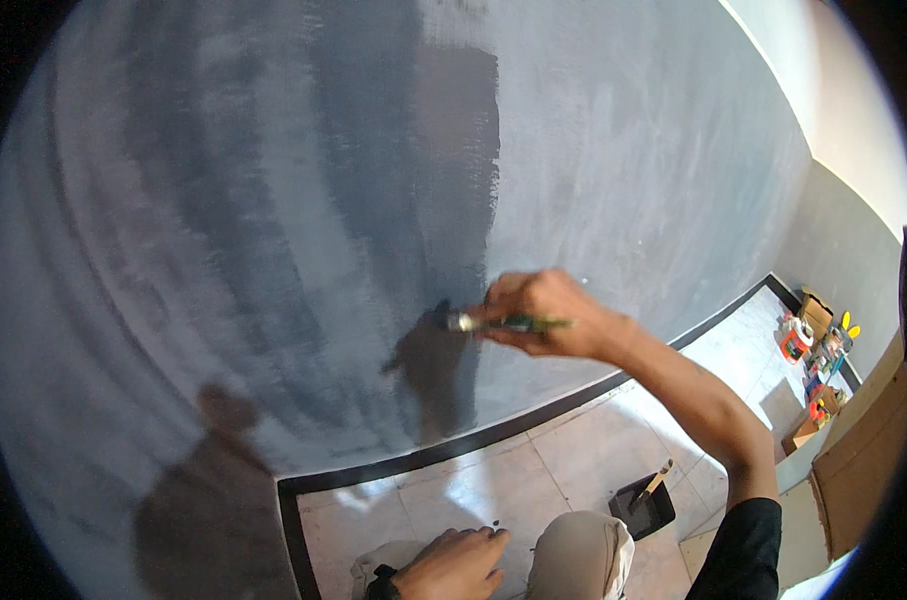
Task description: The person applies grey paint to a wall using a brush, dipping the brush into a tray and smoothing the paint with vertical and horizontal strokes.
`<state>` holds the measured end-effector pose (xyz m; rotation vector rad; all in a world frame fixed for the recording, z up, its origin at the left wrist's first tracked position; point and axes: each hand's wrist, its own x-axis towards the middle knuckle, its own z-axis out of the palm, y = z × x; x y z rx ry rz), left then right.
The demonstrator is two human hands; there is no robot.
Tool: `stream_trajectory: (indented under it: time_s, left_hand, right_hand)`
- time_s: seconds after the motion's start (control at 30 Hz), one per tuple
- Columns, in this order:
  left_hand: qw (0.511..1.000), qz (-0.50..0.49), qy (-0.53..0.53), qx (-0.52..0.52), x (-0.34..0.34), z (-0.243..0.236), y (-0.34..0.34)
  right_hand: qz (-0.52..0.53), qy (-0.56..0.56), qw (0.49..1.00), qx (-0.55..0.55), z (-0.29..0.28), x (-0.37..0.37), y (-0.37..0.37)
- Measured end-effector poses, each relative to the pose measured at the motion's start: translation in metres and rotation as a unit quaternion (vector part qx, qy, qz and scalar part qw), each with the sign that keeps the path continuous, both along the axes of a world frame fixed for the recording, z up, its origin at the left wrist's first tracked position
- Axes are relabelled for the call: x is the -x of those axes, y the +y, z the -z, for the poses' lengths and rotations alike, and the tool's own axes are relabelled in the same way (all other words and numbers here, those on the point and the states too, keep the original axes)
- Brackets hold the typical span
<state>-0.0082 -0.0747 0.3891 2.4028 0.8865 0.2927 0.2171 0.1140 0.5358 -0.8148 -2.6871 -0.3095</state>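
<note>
Two hands in view. Right hand (548, 315) — fingers pinched on a slim green-handled brush (493, 322), bristles pressed to the grey wall (623, 150) beside a darker, streaky wet band. Left hand (453, 565) rests loosely curled, holding nothing, on a beige-trousered knee. Black tray (641, 508) — rectangular, on pale floor tiles (573, 460).

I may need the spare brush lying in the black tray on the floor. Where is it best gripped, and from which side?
Probably by the spare brush's pale handle end, which sticks up and out past the black tray's upper right rim. Come from above right; its bristle end sits down inside the tray.
</note>
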Motion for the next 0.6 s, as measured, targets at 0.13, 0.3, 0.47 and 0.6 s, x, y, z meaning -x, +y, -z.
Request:
stream_trajectory:
  time_s: [0.13, 0.3, 0.47, 0.6]
  left_hand:
    - [0.999, 0.009, -0.003, 0.032, -0.003, 0.003, 0.002]
    - [0.999, 0.0, 0.024, 0.038, -0.005, -0.002, 0.006]
    - [0.999, 0.008, 0.027, 0.046, -0.004, -0.004, 0.01]
    - [1.0, -0.006, 0.02, 0.018, -0.003, 0.0, 0.005]
  right_hand:
    - [0.041, 0.017, 0.989, -0.142, -0.081, 0.005, 0.023]
    - [-0.043, 0.142, 0.839, -0.523, -0.198, 0.012, 0.018]
    - [0.0, 0.111, 0.839, -0.533, -0.135, 0.012, 0.053]
    - [0.036, 0.086, 0.945, -0.314, 0.01, 0.013, 0.025]
